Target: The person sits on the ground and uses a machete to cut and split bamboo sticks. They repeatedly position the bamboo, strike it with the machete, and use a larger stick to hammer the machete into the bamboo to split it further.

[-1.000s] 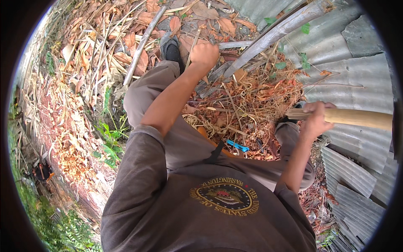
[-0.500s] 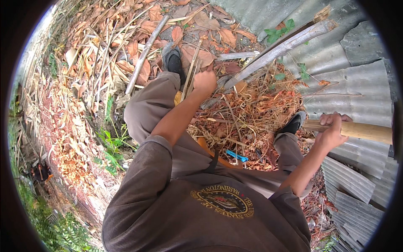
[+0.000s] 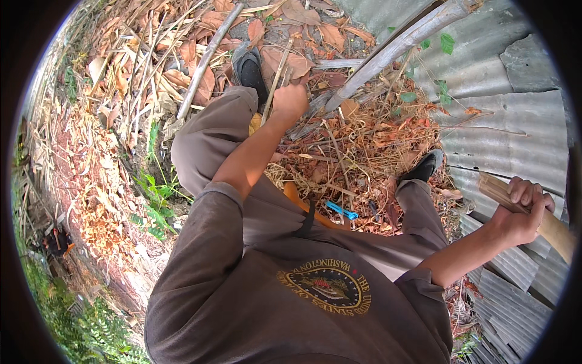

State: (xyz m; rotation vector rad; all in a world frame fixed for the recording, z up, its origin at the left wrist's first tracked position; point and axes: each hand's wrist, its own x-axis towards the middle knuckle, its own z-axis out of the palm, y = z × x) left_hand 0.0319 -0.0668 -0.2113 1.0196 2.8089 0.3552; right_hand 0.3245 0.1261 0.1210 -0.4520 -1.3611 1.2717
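My right hand [image 3: 526, 205] is wrapped round a thick, pale wooden stick [image 3: 496, 188]. One end of the stick points inward, and the other runs out at the right rim. My left hand [image 3: 291, 102] is closed in a fist above the ground between my feet, close to the foot of a leaning grey wooden post [image 3: 391, 54]. What the fist holds, if anything, is hidden by the fingers. A thin split stick [image 3: 277, 79] lies just beside that hand, near my left shoe [image 3: 250, 70].
Corrugated metal sheets [image 3: 500, 130] line the right side. Dry leaves and straw [image 3: 376, 139] cover the ground between my feet. A bright blue tool-like object [image 3: 342, 210] lies near my lap, with an orange curved thing [image 3: 293, 193] beside it. Another grey pole [image 3: 209, 60] lies at the upper left.
My right hand has moved outward and slightly down with the wooden stick, which now tilts down to the right. The left fist has shifted slightly left and up.
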